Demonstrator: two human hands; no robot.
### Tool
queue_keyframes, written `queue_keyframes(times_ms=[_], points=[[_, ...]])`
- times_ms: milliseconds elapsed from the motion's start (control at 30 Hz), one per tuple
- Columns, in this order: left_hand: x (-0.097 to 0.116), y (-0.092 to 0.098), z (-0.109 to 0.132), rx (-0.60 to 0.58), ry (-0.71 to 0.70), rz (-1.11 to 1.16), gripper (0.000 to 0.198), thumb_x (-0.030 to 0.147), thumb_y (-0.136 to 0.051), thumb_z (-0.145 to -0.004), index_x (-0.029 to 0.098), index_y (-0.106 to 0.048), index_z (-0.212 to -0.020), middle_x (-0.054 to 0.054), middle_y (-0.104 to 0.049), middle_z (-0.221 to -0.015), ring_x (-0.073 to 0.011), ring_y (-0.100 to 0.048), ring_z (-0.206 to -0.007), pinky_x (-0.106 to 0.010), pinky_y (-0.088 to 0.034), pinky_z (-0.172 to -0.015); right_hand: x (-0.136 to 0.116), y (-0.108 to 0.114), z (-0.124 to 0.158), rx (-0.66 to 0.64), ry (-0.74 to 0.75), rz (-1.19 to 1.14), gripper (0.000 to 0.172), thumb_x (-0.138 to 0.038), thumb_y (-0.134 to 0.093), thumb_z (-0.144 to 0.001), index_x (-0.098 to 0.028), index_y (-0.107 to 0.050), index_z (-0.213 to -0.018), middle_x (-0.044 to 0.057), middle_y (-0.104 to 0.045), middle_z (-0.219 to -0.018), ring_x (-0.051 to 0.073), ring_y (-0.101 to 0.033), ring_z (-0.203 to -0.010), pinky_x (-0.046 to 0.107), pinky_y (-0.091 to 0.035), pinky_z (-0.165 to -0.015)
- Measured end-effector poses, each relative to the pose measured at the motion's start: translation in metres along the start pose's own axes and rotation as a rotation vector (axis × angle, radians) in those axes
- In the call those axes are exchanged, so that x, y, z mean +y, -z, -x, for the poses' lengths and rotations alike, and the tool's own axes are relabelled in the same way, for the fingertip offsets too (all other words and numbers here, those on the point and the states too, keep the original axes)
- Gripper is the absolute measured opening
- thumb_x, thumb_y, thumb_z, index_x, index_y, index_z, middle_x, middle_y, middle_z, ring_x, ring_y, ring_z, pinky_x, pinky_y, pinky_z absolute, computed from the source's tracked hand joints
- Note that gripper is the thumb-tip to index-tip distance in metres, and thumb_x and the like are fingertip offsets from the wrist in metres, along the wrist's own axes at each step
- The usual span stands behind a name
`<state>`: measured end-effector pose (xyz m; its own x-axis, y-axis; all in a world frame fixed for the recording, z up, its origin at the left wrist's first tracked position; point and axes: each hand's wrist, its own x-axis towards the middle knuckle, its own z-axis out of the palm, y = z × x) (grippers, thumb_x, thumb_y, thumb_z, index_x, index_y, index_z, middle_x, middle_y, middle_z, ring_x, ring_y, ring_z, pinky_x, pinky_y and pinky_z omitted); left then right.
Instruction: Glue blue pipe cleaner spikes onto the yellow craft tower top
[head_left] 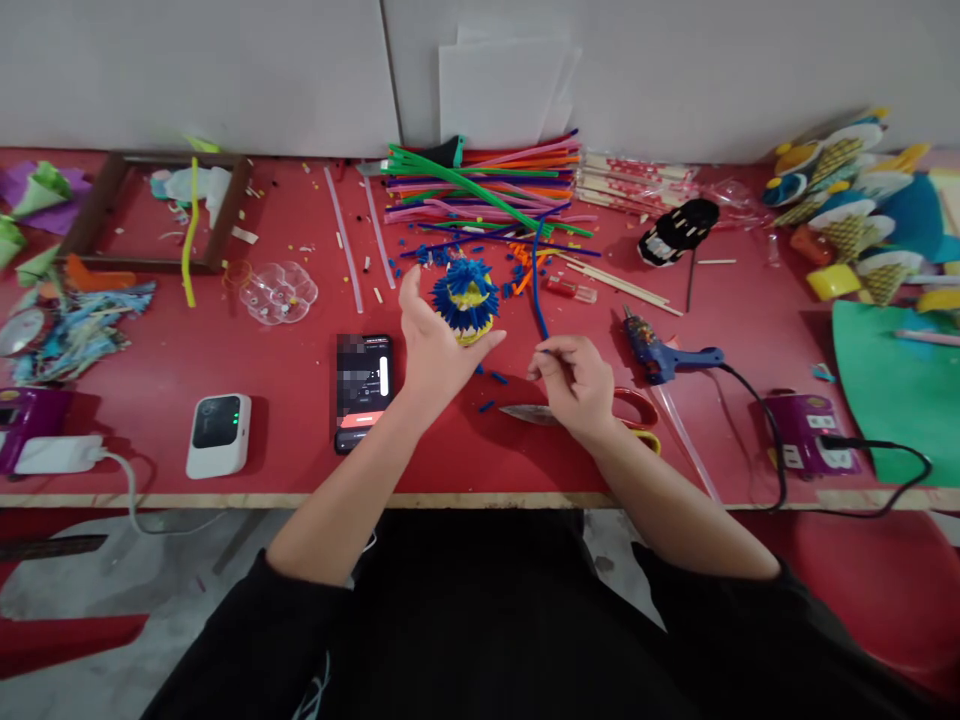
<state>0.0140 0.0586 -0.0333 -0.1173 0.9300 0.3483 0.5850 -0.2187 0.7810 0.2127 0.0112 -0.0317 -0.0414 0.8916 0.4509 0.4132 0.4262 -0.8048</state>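
Mid-frame, the left hand (pixel 439 352) is spread around the blue-and-yellow figure (pixel 469 316), its grip unclear from here; the right hand (pixel 579 382) pinches a blue pipe cleaner (pixel 536 285). I'd steady the figure lightly, without crushing it.

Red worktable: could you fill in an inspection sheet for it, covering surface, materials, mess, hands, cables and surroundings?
Surface: red table, littered with small scraps.
Job's things: blue-and-yellow craft piece; blue pipe cleaner.
Clutter: pipe-cleaner pile, blue clippings, glue gun, phone; scissors lie partly hidden by the right hand.
Hands: left hand curves around the craft piece, how firmly can't be told; right hand pinches the blue pipe cleaner.
Cables: black cable from the glue gun; white cable hangs over the front edge.
Surroundings: grey wall behind; red stool at front right; co-workers: nothing seen.
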Motion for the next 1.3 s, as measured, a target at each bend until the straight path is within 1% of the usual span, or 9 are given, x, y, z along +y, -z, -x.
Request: queue_keyframes(times_ms=[133, 300, 433, 633, 700, 800, 900, 1067, 1300], points=[[0.003, -0.018, -0.005, 0.031, 0.127, 0.153, 0.119, 0.036, -0.094, -0.068, 0.025, -0.010, -0.151, -0.028, -0.032, -0.164, -0.0401, -0.038, -0.158, -0.055, -0.041, -0.123, 0.002, 0.003, 0.001, 0.052, -0.011, -0.007, 0.020, -0.044, -0.058, -0.102, -0.025, -0.062, -0.097, -0.001, -0.070, -0.070, 0.014, -0.069, -0.058, 0.027, -0.056, -0.055], [0.004, -0.007, -0.001, -0.104, 0.149, 0.189, 0.123, 0.027, -0.096, -0.062, 0.026, -0.011, -0.151, -0.027, -0.038, -0.160, -0.0403, -0.059, -0.140, -0.056, -0.049, -0.116, -0.003, 0.005, -0.002, 0.057, -0.030, -0.041, 0.020, -0.044, -0.060, -0.101, -0.025, -0.062, -0.096, -0.001, -0.071, -0.071, 0.014, -0.069, -0.059, 0.028, -0.056, -0.055], [0.004, 0.001, 0.012, -0.137, 0.087, 0.155, 0.114, 0.013, -0.087, -0.070, 0.025, -0.013, -0.156, -0.020, -0.057, -0.142, -0.0352, -0.066, -0.130, -0.055, -0.051, -0.114, -0.013, 0.010, -0.009, 0.020, -0.033, -0.090, 0.021, -0.045, -0.059, -0.103, -0.025, -0.061, -0.097, -0.002, -0.071, -0.070, 0.013, -0.068, -0.057, 0.026, -0.055, -0.053], [0.009, -0.006, 0.020, -0.048, 0.111, 0.077, 0.119, 0.018, -0.095, -0.059, 0.024, -0.022, -0.153, -0.024, -0.046, -0.156, -0.0455, -0.050, -0.147, -0.063, -0.044, -0.119, -0.029, 0.013, -0.024, -0.041, -0.027, -0.148, 0.022, -0.045, -0.061, -0.102, -0.025, -0.061, -0.093, -0.004, -0.069, -0.068, 0.011, -0.066, -0.057, 0.024, -0.054, -0.053], [0.013, -0.009, 0.015, -0.073, 0.109, 0.147, 0.109, 0.021, -0.092, -0.065, 0.025, -0.023, -0.151, -0.023, -0.046, -0.159, -0.0420, -0.050, -0.149, -0.059, -0.045, -0.120, -0.031, 0.009, -0.030, -0.040, -0.056, -0.181, 0.022, -0.046, -0.062, -0.102, -0.026, -0.061, -0.095, -0.004, -0.070, -0.071, 0.011, -0.069, -0.060, 0.026, -0.059, -0.058], [0.016, -0.011, 0.005, -0.130, 0.161, 0.252, 0.092, 0.022, -0.085, -0.074, 0.027, -0.027, -0.146, -0.017, -0.058, -0.149, -0.0340, -0.066, -0.133, -0.051, -0.055, -0.112, -0.028, 0.003, -0.037, -0.030, -0.108, -0.217, 0.023, -0.048, -0.062, -0.102, -0.026, -0.061, -0.096, -0.002, -0.074, -0.087, 0.011, -0.073, -0.066, 0.027, -0.063, -0.063], [0.020, -0.008, 0.003, -0.121, 0.194, 0.260, 0.085, 0.018, -0.085, -0.075, 0.026, -0.033, -0.141, -0.016, -0.060, -0.147, -0.0327, -0.068, -0.130, -0.049, -0.056, -0.110, -0.024, 0.002, -0.036, 0.040, -0.073, -0.225, 0.022, -0.049, -0.068, -0.098, -0.026, -0.065, -0.095, 0.000, -0.074, -0.103, 0.011, -0.075, -0.071, 0.028, -0.064, -0.063], [0.041, 0.006, 0.031, -0.222, 0.211, 0.427, 0.081, 0.033, -0.085, -0.080, 0.024, -0.034, -0.142, -0.015, -0.058, -0.146, -0.0313, -0.068, -0.130, -0.043, -0.060, -0.108, -0.022, 0.012, -0.023, 0.206, -0.005, -0.117, 0.006, -0.031, -0.075, -0.096, -0.027, -0.070, -0.095, -0.002, -0.073, -0.079, 0.014, -0.074, -0.069, 0.029, -0.063, -0.063], [0.047, 0.009, 0.057, -0.212, -0.016, 0.470, 0.081, 0.039, -0.087, -0.082, 0.030, -0.035, -0.144, -0.011, -0.057, -0.144, -0.0299, -0.067, -0.129, -0.043, -0.062, -0.103, -0.014, 0.010, -0.024, 0.347, 0.117, -0.316, 0.009, -0.033, -0.074, -0.097, -0.028, -0.067, -0.097, -0.006, -0.068, -0.072, 0.013, -0.072, -0.068, 0.028, -0.062, -0.061]])
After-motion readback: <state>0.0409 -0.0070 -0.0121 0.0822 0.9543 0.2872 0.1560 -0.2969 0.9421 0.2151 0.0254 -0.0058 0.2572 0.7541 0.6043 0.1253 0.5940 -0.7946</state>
